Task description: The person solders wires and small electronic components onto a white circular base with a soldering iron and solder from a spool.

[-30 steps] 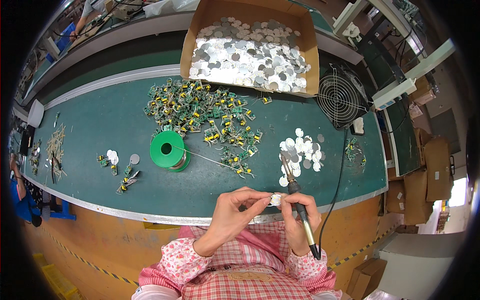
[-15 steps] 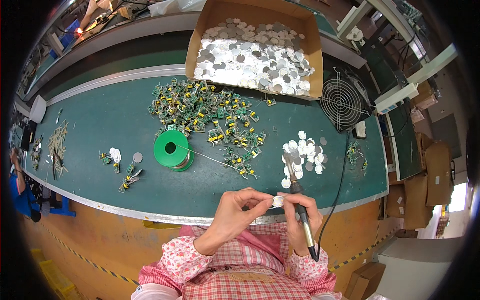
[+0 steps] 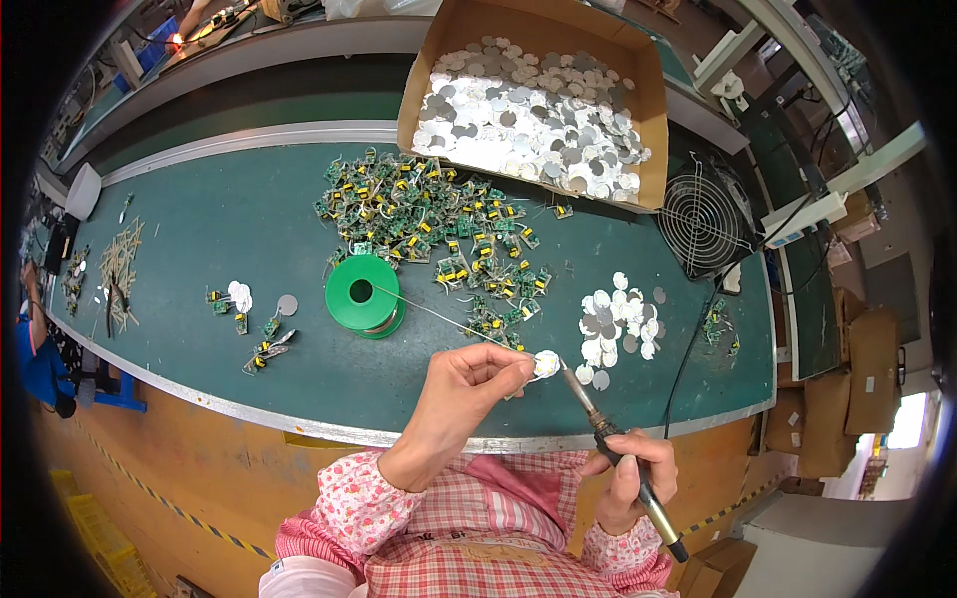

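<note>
My left hand pinches a small white disc between thumb and fingertips, just above the near edge of the table. Closed around the handle of a soldering iron is my right hand; the iron's tip points up and left and comes to the disc's right edge. I cannot tell whether the tip touches it. A green spool of solder wire stands left of the hands. Its wire runs out toward my left fingertips, where its end is hidden.
Loose white and grey discs lie right of the hands. Behind are a heap of small circuit boards and a cardboard box of discs. A fan with a wire guard stands at the right. Cut leads lie far left.
My right hand has left the disc and drawn back along the iron, whose tip now meets the disc's edge. My left hand has risen slightly, keeping the disc, to the wire.
</note>
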`<act>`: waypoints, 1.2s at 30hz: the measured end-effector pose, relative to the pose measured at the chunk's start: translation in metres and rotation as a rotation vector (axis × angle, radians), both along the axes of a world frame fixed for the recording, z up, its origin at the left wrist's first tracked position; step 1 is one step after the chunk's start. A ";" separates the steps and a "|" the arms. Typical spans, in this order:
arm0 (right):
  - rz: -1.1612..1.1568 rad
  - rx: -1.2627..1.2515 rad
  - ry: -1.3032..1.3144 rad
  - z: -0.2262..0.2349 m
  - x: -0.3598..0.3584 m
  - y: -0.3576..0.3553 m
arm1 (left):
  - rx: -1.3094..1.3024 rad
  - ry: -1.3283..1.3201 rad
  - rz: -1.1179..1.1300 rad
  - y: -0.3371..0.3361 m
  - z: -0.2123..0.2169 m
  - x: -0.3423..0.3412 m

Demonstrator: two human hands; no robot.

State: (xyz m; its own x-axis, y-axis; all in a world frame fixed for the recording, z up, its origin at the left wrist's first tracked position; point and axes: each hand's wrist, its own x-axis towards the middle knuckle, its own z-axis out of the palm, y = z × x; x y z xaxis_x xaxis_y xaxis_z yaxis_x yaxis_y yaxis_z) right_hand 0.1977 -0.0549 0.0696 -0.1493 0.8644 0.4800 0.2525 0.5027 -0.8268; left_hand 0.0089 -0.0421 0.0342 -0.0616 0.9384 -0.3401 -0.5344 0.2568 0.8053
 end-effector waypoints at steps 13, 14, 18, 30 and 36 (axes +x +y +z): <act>0.039 -0.044 -0.039 0.005 -0.008 0.002 | 0.007 -0.017 -0.048 0.001 0.002 -0.001; 0.032 -0.032 -0.042 0.005 -0.008 0.001 | 0.000 -0.012 -0.054 0.001 0.003 -0.001; -0.008 -0.095 -0.089 0.009 -0.011 -0.001 | -0.002 -0.015 -0.055 0.003 0.003 -0.001; -0.012 -0.081 -0.031 -0.002 -0.008 -0.005 | -0.001 -0.015 -0.093 0.000 -0.004 -0.003; -0.182 -0.084 -0.021 -0.010 -0.009 -0.002 | -0.004 -0.037 -0.108 -0.004 -0.003 0.002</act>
State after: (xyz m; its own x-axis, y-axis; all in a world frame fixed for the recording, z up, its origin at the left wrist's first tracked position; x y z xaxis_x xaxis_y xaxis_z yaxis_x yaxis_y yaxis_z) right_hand 0.1889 -0.0574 0.0599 0.0043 0.9149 0.4036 0.3505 0.3766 -0.8575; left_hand 0.0104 -0.0463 0.0310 0.0522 0.9376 -0.3437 -0.5328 0.3173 0.7845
